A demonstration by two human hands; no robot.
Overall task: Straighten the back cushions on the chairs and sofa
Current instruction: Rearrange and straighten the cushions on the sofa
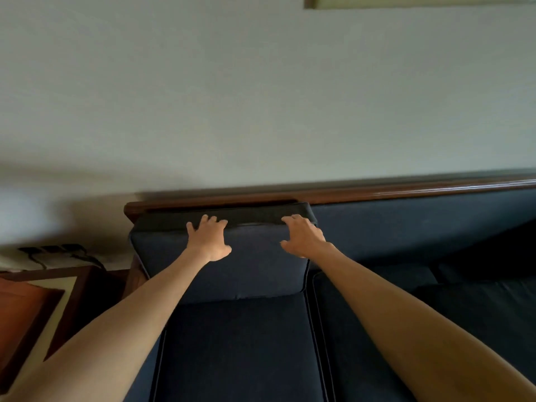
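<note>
A dark navy back cushion [249, 271] leans against the left end of a sofa with a brown wooden top rail [377, 191]. My left hand [209, 237] lies on the cushion's upper edge, fingers curled over the top and thumb on its front face. My right hand [303, 236] sits near the cushion's upper right corner, fingers spread and bent; whether it grips the fabric is unclear. Below lies a navy seat cushion [235, 349]. To the right, the sofa's navy back [406, 224] shows and another cushion [478, 309] lies flat and dark on the seat.
A pale wall [261, 97] rises just behind the sofa, with a picture frame's lower edge [406, 2] at the top. At the left stands a wooden side table [43, 300], and a power strip with cables [55, 250] lies behind it.
</note>
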